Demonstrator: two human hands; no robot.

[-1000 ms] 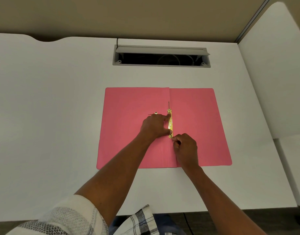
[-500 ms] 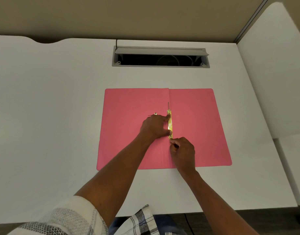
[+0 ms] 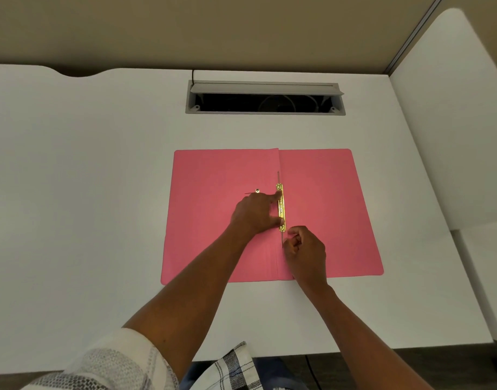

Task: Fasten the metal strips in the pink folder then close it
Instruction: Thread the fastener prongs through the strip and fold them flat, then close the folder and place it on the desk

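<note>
A white desk is seen across most of the view. A grey cable hatch is set into its far middle, its lid tilted open; what may be coiled cables can be made out in the dark inside. A second white desk is placed against the right side. A beige wall is seen behind both.

One pink folder, open at centre frame; one gold metal bar along its crease; two thin metal strips, one above the bar, one below; two hands, left and right; one white desk; one cable slot at upper centre.
</note>
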